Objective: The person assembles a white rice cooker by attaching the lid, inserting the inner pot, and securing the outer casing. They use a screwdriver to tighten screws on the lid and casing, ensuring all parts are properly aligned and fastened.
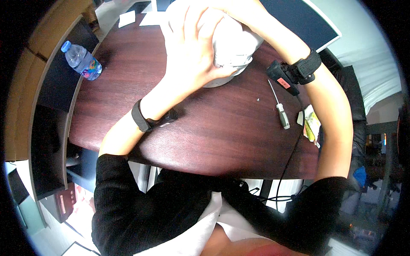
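A bulky white rounded object [232,45] with a seamed, stepped lower edge rests on or just above the far part of the dark wooden desk; its kind is unclear. My left hand [188,53] grips its left side, thumb along the lower edge and fingers spread up over the shell. Across the top reaches my right hand [239,7], against the object at the picture's upper edge, its fingers cut off or washed out by glare. A screwdriver [282,115] with a grey-green handle lies to the right, near a tiny white piece [258,99].
A capped water bottle [83,62] stands at the desk's left edge. White papers [127,19] lie at the far left. A monitor [307,23] is at the back right. By my right forearm are a crumpled yellow-green packet [312,125] and a black cable [292,151] crossing the desk edge.
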Demonstrator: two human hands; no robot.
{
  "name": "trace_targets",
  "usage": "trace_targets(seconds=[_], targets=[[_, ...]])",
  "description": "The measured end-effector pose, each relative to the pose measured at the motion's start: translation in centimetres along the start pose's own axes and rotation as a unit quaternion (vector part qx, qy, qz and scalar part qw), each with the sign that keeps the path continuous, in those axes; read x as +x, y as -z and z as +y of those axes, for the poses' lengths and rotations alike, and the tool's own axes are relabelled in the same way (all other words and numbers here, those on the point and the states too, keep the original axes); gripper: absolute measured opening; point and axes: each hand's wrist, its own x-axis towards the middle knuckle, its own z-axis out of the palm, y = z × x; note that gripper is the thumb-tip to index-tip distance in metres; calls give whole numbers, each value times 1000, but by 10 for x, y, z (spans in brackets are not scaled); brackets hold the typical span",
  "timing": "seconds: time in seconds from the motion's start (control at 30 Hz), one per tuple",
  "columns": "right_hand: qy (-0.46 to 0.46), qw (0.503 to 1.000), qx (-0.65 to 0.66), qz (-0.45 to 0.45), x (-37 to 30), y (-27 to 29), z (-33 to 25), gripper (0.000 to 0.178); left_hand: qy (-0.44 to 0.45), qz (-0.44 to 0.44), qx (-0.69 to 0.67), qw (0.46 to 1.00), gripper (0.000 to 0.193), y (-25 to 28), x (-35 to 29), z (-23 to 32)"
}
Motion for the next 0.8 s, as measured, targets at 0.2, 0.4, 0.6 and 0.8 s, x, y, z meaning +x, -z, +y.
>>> trace_targets(seconds=[0.2,0.4,0.6,0.8], targets=[[-77,988,121,59,-10,1,-20,35,38,-31,3,999,122,-1,-5,0],[-181,963,175,100,-5,-6,-15,35,39,-32,22,998,122,-7,-13,-5],[-37,998,5,53,-1,-8,5,30,12,-3,31,999,99,-14,-10,-8],[-69,987,53,-134,24,14,21,18,17,-40,53,998,98,-9,-9,-6]])
